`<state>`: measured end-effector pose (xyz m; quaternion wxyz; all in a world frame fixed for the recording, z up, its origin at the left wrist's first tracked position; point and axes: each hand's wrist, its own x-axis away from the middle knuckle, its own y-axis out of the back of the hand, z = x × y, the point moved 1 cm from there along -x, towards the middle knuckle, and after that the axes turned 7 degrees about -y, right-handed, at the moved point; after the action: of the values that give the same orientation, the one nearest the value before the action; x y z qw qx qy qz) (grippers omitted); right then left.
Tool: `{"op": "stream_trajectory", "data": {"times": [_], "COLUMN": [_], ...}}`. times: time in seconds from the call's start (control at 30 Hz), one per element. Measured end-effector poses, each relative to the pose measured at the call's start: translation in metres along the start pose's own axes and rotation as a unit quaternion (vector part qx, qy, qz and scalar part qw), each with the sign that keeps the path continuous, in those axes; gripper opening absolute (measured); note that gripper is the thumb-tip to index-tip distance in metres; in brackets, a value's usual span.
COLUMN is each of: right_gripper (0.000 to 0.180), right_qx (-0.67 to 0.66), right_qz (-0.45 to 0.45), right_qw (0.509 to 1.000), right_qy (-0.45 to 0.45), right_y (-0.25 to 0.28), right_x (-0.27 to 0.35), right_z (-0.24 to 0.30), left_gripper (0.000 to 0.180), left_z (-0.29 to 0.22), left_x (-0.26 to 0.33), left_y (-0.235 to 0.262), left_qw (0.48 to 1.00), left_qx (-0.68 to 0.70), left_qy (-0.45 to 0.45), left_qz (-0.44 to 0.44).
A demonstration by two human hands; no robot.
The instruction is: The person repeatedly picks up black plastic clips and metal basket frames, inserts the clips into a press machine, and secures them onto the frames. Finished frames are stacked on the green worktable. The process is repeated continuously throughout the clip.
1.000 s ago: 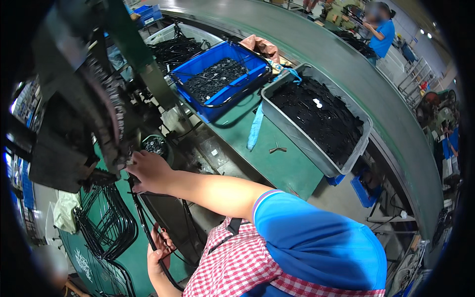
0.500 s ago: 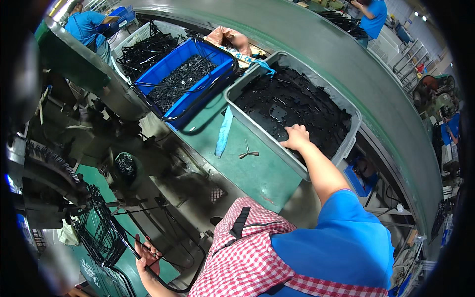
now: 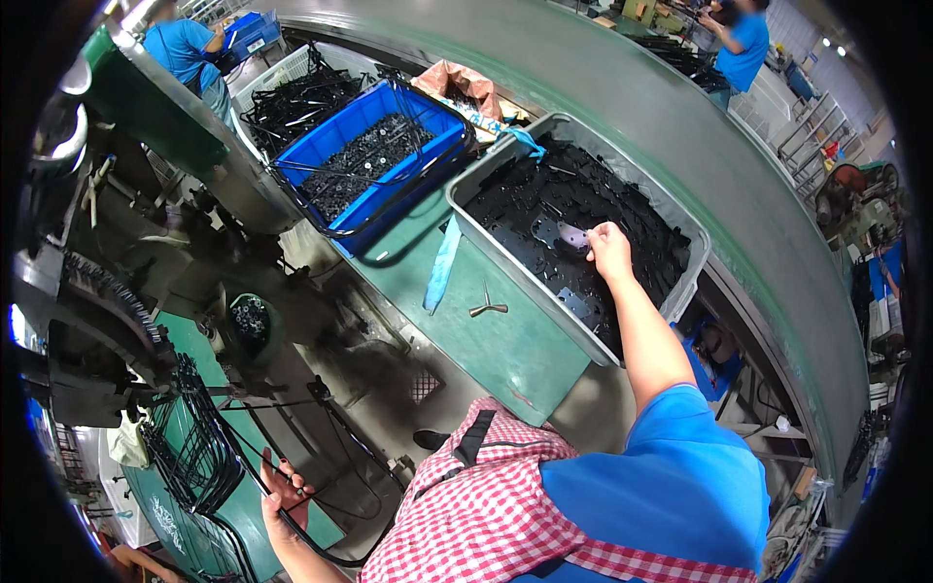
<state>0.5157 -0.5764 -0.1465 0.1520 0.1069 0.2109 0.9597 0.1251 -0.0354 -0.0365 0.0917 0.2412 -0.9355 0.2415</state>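
Above the grey bin (image 3: 525, 275), my right hand (image 3: 609, 251) is closed in a pinch on the edge of a thin, dark, shiny flat plate (image 3: 571, 235). Many similar black plates (image 3: 622, 199) fill that bin beneath it. Low on the left, my left hand (image 3: 284, 496) holds a bent black tube frame (image 3: 355, 561), the tube lying between thumb and palm with the fingers partly curled. The frame's far end is hard to separate from the dark machinery behind it.
A blue crate (image 3: 362, 233) of small dark parts stands left of the bin, with black rods across it. A winged metal tool (image 3: 488, 309) and a blue strip (image 3: 442, 267) lie on the green table (image 3: 525, 360). Black wire frames (image 3: 199, 466) are stacked lower left; machinery (image 3: 258, 243) stands nearby.
My right hand has moved from the bin's near side farther in and up, and a shiny plate now shows in its pinch. The left hand still holds the tube frame.
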Motion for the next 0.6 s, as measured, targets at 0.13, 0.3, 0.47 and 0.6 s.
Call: {"op": "stream_trajectory", "data": {"times": [0.13, 0.3, 0.47, 0.6], "right_gripper": [0.030, 0.030, 0.012, 0.018], "right_qx": [-0.185, -0.300, -0.218, -0.195], "right_qz": [0.098, 0.365, 0.376, 0.201], "right_qw": [0.978, 0.880, 0.891, 0.817], "right_qy": [-0.017, -0.041, 0.134, 0.504], "right_y": [-0.024, -0.134, -0.266, -0.337], "right_x": [0.038, 0.127, 0.251, 0.327], "right_z": [0.075, 0.154, 0.207, 0.256], "left_gripper": [0.100, 0.101, 0.102, 0.102], "left_z": [-0.004, -0.009, -0.020, -0.026], "left_x": [0.001, 0.003, -0.006, -0.006], "left_y": [0.006, 0.034, 0.062, 0.081], "left_qw": [1.000, 0.999, 0.995, 0.990], "left_qx": [0.002, -0.011, -0.057, -0.081], "left_qy": [0.000, 0.009, 0.031, 0.041], "left_qz": [0.003, 0.032, 0.078, 0.107]}}
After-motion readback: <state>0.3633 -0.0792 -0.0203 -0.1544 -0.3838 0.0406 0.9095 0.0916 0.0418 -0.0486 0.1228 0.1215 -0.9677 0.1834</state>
